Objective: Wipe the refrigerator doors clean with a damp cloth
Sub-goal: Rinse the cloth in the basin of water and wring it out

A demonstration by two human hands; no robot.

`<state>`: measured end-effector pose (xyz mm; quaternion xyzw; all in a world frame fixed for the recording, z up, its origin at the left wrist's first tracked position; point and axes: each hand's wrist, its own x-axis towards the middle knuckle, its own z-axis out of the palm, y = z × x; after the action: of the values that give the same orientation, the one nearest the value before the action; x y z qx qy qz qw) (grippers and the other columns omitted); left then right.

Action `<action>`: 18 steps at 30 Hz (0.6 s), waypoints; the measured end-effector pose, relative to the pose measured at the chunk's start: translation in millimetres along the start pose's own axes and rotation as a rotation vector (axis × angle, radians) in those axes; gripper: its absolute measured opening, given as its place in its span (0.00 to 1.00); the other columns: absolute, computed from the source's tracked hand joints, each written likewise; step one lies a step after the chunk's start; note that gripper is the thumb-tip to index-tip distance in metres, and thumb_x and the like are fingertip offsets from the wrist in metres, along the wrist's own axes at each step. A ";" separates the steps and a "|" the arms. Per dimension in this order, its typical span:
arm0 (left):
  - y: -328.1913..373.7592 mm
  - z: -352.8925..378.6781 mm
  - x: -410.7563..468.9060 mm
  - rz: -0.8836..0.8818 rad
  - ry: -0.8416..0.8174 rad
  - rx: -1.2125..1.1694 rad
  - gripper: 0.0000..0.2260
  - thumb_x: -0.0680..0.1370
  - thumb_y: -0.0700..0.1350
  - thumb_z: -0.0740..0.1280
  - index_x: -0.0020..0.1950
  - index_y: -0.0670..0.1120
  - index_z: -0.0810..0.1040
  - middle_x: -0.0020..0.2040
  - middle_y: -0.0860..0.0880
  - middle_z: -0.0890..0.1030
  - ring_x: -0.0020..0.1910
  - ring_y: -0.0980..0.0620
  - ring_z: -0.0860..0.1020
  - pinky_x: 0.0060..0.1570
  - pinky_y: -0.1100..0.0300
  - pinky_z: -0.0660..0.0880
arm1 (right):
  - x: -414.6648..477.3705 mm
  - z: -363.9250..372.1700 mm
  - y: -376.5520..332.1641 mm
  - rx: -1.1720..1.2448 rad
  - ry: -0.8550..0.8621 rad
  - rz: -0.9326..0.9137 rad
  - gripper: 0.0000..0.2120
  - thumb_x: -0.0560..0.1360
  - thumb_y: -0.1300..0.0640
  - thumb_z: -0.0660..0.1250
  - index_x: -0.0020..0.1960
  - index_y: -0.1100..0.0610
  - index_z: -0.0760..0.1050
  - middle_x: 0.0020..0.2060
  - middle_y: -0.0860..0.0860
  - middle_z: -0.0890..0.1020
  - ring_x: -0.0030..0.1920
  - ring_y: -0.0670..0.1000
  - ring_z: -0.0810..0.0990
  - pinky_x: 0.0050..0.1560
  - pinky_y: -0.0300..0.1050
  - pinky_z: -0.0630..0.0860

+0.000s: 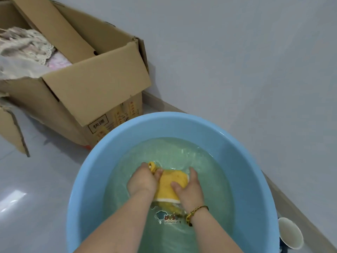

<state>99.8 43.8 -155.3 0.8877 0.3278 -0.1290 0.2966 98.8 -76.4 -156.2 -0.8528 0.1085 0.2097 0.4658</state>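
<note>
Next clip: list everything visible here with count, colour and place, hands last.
basin: one, light blue, on the floor, holding water
cloth: one, yellow with white edge, in the water
cardboard box: one, brown, open, upper left
fabrics: heap, pale and pink, inside the box
paper cup: one, white, lower right beside the basin
bracelet: one, yellow and dark, right wrist
left hand: one, grips the cloth's left end
right hand: one, grips the cloth's right side

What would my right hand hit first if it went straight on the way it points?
Beyond the yellow cloth it grips, the right hand has only water ahead, then likely the far wall of the blue basin; depth is unclear.
</note>
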 end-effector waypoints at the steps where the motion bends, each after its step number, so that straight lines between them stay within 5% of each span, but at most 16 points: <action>1: -2.5 2.7 -0.5 0.025 0.013 0.055 0.18 0.77 0.58 0.58 0.55 0.44 0.69 0.57 0.44 0.77 0.57 0.44 0.75 0.50 0.57 0.70 | 1.2 3.0 2.5 -0.081 -0.007 -0.005 0.32 0.74 0.57 0.66 0.73 0.55 0.54 0.68 0.53 0.67 0.64 0.52 0.69 0.61 0.39 0.66; 5: -4.1 6.4 -4.0 0.081 0.056 0.159 0.17 0.79 0.55 0.56 0.58 0.44 0.68 0.59 0.45 0.75 0.59 0.45 0.73 0.51 0.56 0.70 | 3.1 9.1 0.2 -0.318 0.032 -0.011 0.18 0.76 0.56 0.61 0.64 0.59 0.64 0.62 0.54 0.71 0.59 0.54 0.74 0.53 0.39 0.69; 7: -4.4 5.0 3.6 0.013 0.007 -0.007 0.17 0.78 0.55 0.57 0.58 0.43 0.70 0.59 0.43 0.76 0.59 0.43 0.73 0.54 0.56 0.70 | 3.2 9.4 -5.2 -0.299 0.040 0.020 0.14 0.76 0.59 0.60 0.60 0.60 0.66 0.58 0.55 0.74 0.55 0.55 0.75 0.50 0.40 0.70; 12: 4.9 -11.4 0.9 -0.039 -0.045 -0.461 0.19 0.78 0.53 0.59 0.58 0.38 0.75 0.57 0.39 0.78 0.57 0.40 0.75 0.56 0.54 0.70 | -12.2 -0.5 -33.8 0.256 0.028 0.034 0.05 0.74 0.64 0.63 0.48 0.57 0.70 0.41 0.50 0.76 0.44 0.50 0.73 0.36 0.37 0.68; 15: 16.8 -27.5 -14.4 0.008 -0.010 -0.678 0.17 0.78 0.54 0.58 0.48 0.41 0.77 0.51 0.41 0.79 0.53 0.42 0.76 0.56 0.53 0.70 | -33.3 4.5 -55.0 0.348 0.106 -0.081 0.08 0.74 0.60 0.65 0.40 0.54 0.67 0.33 0.45 0.73 0.35 0.45 0.72 0.32 0.28 0.67; 18: 26.7 -35.1 -34.6 0.004 -0.012 -0.915 0.20 0.78 0.56 0.58 0.33 0.45 0.74 0.35 0.45 0.78 0.40 0.43 0.76 0.51 0.50 0.74 | -46.1 15.8 -73.0 0.296 0.174 -0.163 0.13 0.74 0.48 0.64 0.35 0.50 0.64 0.30 0.43 0.71 0.33 0.43 0.71 0.37 0.36 0.68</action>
<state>92.6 31.5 -101.1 0.6653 0.3477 0.0243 0.6602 81.5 -23.9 -87.9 -0.7959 0.1085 0.0784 0.5905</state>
